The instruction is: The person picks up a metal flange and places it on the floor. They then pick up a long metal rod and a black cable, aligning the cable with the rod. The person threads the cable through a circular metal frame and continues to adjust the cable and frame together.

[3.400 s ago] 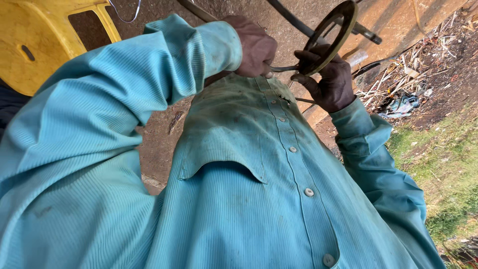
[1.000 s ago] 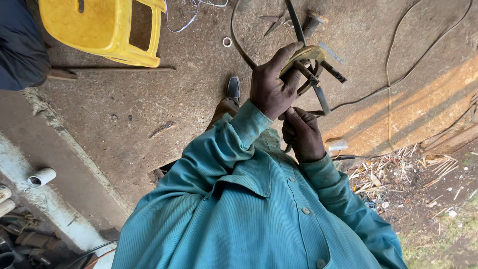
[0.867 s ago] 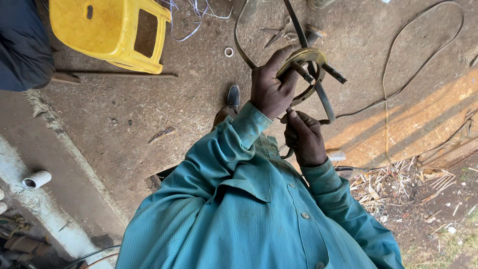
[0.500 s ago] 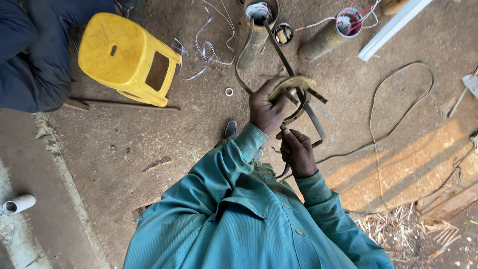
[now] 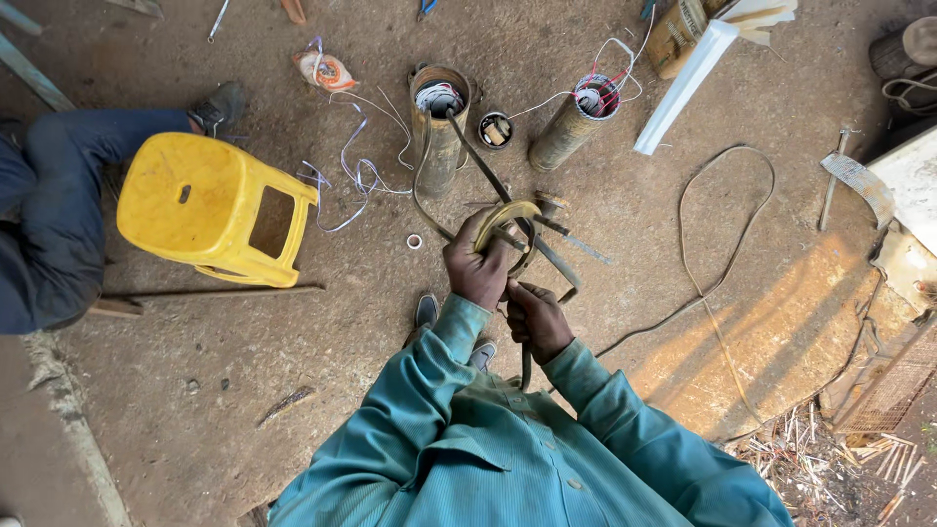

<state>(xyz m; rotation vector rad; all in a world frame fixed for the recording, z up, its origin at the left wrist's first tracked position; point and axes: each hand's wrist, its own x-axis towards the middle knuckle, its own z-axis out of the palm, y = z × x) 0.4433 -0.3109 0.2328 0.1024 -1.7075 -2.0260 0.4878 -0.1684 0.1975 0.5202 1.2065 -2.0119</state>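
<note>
stool (image 5: 210, 220) yellow | shirt sleeve (image 5: 429, 390) teal | ring (image 5: 508, 222) tarnished yellow | ground (image 5: 625, 215) grey-brown

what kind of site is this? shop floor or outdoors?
Likely an informal open-air repair yard: bare dirt floor, two metal motor cylinders with wires showing, loose wire scraps. The left hand grips a coiled strap; the right hand holds its tail.

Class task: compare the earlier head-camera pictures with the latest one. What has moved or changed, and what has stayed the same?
The view has swung from the teal shirt out to the floor, bringing two metal cylinders and more of the yellow stool into sight. The hands now sit lower and closer together. Unchanged: the left hand still grips the coiled flat cable, and the right hand still holds its strand just below.
</note>
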